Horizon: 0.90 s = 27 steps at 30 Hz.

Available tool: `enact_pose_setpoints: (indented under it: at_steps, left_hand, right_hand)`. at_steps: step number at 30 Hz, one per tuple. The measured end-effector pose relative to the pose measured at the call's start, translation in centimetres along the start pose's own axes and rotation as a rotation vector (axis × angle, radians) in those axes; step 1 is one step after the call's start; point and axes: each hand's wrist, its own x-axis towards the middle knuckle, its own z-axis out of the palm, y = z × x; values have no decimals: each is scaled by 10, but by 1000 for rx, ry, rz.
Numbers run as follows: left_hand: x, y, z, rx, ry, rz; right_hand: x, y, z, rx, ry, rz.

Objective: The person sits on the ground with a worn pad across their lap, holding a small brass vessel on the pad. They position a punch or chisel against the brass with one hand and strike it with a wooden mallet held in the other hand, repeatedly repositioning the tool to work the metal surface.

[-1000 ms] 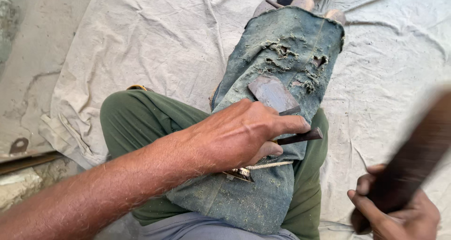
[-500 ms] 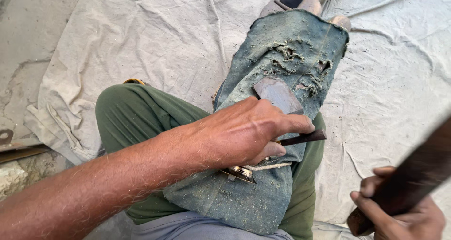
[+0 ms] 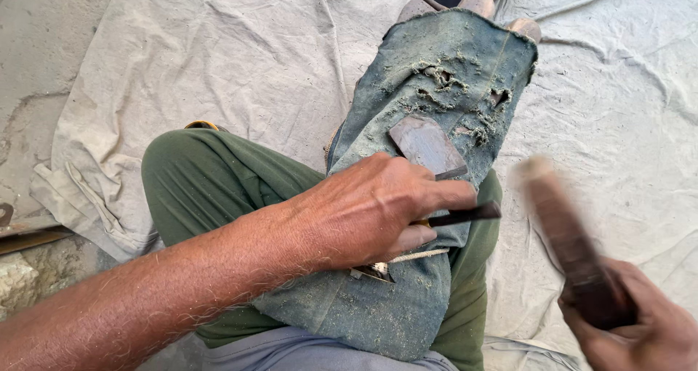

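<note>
Flat, grey-brown wedge-shaped piece of stone or wood (image 3: 425,144) lies on a worn, frayed blue denim cloth (image 3: 436,87) draped over the person's outstretched leg, just beyond the fingertips of the left hand (image 3: 378,211). That hand comes in from the lower left on a bare forearm, knuckles up, its fingers curled tight around a thin dark metal rod-like tool (image 3: 465,214) whose tip juts out to the right past the forefinger; a second thin dark edge shows just above it, touching the lower edge of the flat piece. The right hand (image 3: 640,331) sits at the lower right corner, fingers wrapped closed around the lower end of a dark brown wooden club (image 3: 563,233), which tilts up and to the left and is blurred. Club and flat piece are well apart. Green trousers (image 3: 218,182) cover the bent knee beside the denim, and a pale, creased canvas sheet (image 3: 218,51) spreads beneath everything.
</note>
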Motion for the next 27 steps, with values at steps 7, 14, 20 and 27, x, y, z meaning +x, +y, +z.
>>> enact_pose_setpoints:
  at_steps: [7,14,20,27]
  left_hand:
    - [-3,0,1,21,73,-15]
    - [-3,1,1,13,15,-17]
    - [-4,-4,0,-12,79,43]
    - [-2,-8,-1,-71,38,-10]
  right_hand:
    - [14,51,-2,872,-33,87]
    - [7,30,-4,348,-128,51]
    - [15,-2,-4,912,-24,131]
    - [10,-18,-7,115,-47,166]
